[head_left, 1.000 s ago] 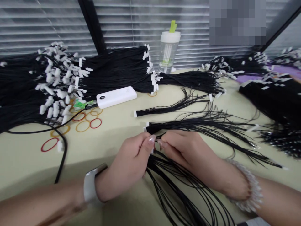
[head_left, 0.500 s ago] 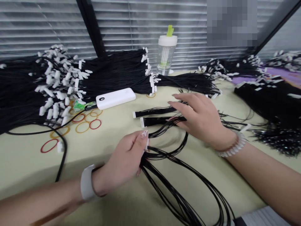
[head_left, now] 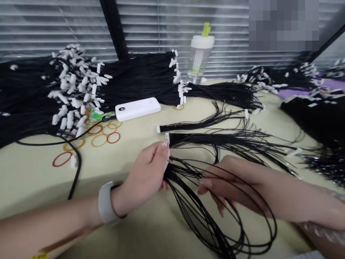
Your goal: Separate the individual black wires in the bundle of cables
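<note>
My left hand (head_left: 147, 174) pinches the white connector end of a bundle of thin black wires (head_left: 215, 223) that loops toward the table's near edge. My right hand (head_left: 231, 181) lies among these wires just right of the left hand, fingers spread and threaded between the strands. Just beyond the hands lie two more black wire bundles with white connectors (head_left: 194, 138), (head_left: 188, 126), flat on the pale yellow table (head_left: 134, 230).
Large heaps of black wires with white connectors (head_left: 70, 93) cover the far left, and more wire heaps (head_left: 309, 111) fill the right. A white power bank (head_left: 138, 108) with a black cable, coloured rubber bands (head_left: 99, 138) and a clear bottle (head_left: 201, 54) stand behind.
My right hand has come back from the bundles farther out and now rests in the looped wires near my left hand. The left hand keeps its pinch.
</note>
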`<state>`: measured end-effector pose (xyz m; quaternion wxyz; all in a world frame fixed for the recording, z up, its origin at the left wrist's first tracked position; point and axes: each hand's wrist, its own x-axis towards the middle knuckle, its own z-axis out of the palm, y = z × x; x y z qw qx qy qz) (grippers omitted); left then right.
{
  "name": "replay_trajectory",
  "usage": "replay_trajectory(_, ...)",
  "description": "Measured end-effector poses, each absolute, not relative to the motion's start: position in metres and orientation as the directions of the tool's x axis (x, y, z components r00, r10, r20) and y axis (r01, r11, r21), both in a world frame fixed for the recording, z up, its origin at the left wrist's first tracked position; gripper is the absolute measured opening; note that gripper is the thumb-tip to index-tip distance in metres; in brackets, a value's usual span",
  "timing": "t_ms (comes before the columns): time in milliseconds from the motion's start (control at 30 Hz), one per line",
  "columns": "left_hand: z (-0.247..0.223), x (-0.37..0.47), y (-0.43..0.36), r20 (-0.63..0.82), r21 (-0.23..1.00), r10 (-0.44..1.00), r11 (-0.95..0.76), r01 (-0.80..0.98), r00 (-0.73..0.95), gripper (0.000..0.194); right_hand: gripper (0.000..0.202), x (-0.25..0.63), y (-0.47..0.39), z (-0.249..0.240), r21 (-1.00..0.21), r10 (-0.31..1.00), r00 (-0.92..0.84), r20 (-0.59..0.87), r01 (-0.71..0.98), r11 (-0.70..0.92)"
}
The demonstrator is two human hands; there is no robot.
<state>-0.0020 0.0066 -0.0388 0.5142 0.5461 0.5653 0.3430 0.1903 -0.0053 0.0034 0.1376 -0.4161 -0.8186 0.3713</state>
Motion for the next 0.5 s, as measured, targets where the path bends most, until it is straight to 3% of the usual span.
replay_trajectory(67,-0.039,-0.003,0.007,-0.215,0.952,0.967,0.177,0.249,0.135,0.038,0.039,0.192,0.002,0.002,-0.894,0.71,-0.655,-0.259,0.44,0.079)
replay_trajectory(133,-0.039,-0.004,0.008,-0.226,0.956,0.964,0.192,0.223,0.138,0.038,0.041,0.197,0.011,0.002,-0.938,0.643,-0.685,-0.342,0.29,-0.19)
replay_trajectory(200,-0.039,-0.005,0.008,-0.243,0.955,0.962,0.214,0.205,0.128,0.037,0.043,0.202,0.017,0.003,-0.937,0.584,-0.734,-0.346,0.239,-0.254)
replay_trajectory(267,-0.04,-0.006,0.008,-0.247,0.954,0.962,0.221,0.202,0.115,0.037,0.04,0.203,0.017,0.002,-0.936,0.535,-0.769,-0.351,0.3,-0.183)
replay_trajectory(333,-0.04,-0.006,0.008,-0.23,0.955,0.966,0.2,0.218,0.12,0.038,0.028,0.2,0.013,0.001,-0.911,0.591,-0.742,-0.317,0.412,0.029)
replay_trajectory(433,-0.041,-0.006,0.007,-0.195,0.957,0.972,0.159,0.243,0.134,0.038,0.018,0.189,0.004,-0.006,-0.74,0.756,-0.643,-0.125,0.568,0.361)
replay_trajectory(500,-0.042,-0.005,0.007,-0.168,0.96,0.976,0.13,0.249,0.138,0.037,0.017,0.179,0.0,-0.012,-0.646,0.791,-0.611,-0.021,0.612,0.456)
